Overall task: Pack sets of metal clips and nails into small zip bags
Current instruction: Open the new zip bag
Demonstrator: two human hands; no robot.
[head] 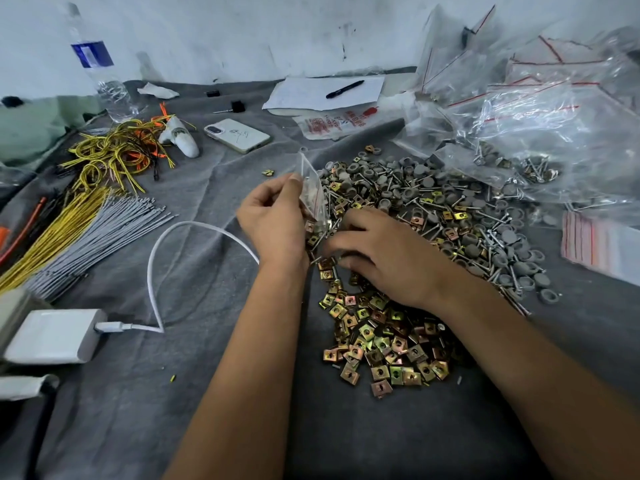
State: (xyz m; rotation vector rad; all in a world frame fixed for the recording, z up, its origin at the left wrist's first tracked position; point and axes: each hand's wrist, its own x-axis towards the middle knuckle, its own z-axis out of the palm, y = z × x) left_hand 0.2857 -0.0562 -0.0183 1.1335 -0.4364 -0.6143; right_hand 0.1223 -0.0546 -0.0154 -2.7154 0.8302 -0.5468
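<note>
- Left hand (273, 216): raised just above the cloth, thumb and fingers pinching a small clear zip bag (313, 192) by its edge; the bag stands roughly upright, its lower end touching the heap.
- Right hand (377, 251): palm down on the heap just beside the bag's lower end, fingers curled into the loose parts; whether they grip a piece cannot be told, since the fingertips are hidden.
- Metal clips (377, 341): brass-coloured square pieces with a central hole, spread in a pile on the grey cloth (214, 393) below and between the two wrists.
- Nails (485, 223): grey-capped, mixed with loose grey caps, heaped beyond and to the right of the right hand, touching the clip pile.
- Filled clear bags (540, 109): red-striped, piled at the far right.
- Flat stack of empty zip bags (602, 247): at the right edge.
- Left side: yellow and grey cable ties (83, 230), a white phone (237, 135), a water bottle (100, 74), and a white charger (55, 336) with its cable.
</note>
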